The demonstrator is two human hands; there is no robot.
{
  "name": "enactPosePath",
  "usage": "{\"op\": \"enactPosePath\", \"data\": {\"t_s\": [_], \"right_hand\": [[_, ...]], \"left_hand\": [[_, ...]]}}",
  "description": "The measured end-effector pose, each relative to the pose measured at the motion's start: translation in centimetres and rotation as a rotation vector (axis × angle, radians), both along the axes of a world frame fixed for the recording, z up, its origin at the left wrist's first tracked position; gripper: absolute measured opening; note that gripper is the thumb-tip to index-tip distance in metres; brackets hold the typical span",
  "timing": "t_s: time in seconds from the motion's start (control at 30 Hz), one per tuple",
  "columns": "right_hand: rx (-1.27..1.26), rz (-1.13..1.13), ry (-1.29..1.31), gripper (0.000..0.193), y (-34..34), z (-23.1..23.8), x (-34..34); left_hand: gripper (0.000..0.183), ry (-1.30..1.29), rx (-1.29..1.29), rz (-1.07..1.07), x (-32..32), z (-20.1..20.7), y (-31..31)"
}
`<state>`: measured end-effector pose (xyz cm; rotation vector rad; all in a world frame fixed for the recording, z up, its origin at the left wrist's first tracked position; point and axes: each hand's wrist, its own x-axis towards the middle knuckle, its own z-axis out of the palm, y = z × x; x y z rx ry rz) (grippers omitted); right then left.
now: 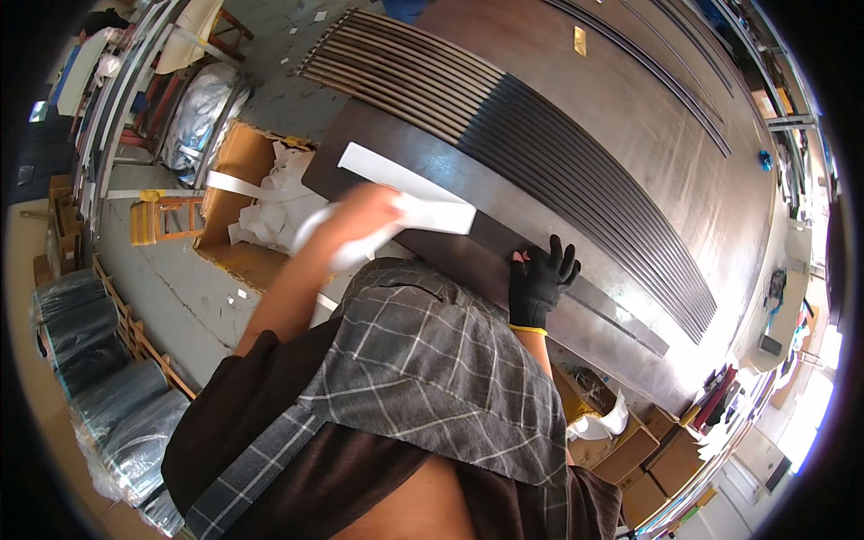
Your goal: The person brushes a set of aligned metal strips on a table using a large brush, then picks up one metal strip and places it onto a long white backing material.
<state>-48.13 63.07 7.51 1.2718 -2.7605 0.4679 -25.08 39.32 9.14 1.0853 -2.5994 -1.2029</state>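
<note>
My bare left hand (364,214), smeared by motion, is closed on a white paper-like strip (441,216). The strip lies folded over the near edge of the table, one arm of it running toward the far left. My right hand (543,277) wears a black glove with a yellow cuff and bare fingertips. It rests with spread fingers on a long dark flat bar (612,315), which stretches along the table's near edge. Beyond my hands, a row of several long slim bars (540,135) lies side by side, tan at the left and black at the right.
Below the left end of the metal-topped table (702,198) stands a cardboard box (241,153) full of crumpled white strips. Plastic-wrapped rolls (117,387) stand at the lower left. Dark rods (670,76) lie at the far side. Cardboard boxes (630,459) sit at the lower right.
</note>
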Motion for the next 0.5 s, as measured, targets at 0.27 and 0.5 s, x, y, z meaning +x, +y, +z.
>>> {"op": "enactPosePath", "data": {"t_s": [0.27,0.5], "right_hand": [[0.071,-0.003,0.003,0.022,-1.1,0.7,0.4],[0.029,0.190,-0.006,0.039,-0.4,1.0,1.5]], "left_hand": [[0.037,-0.575,-0.380,0.672,37.6,-8.4,-14.0],[0.052,-0.548,-0.388,0.638,24.8,-10.2,-10.3]]}}
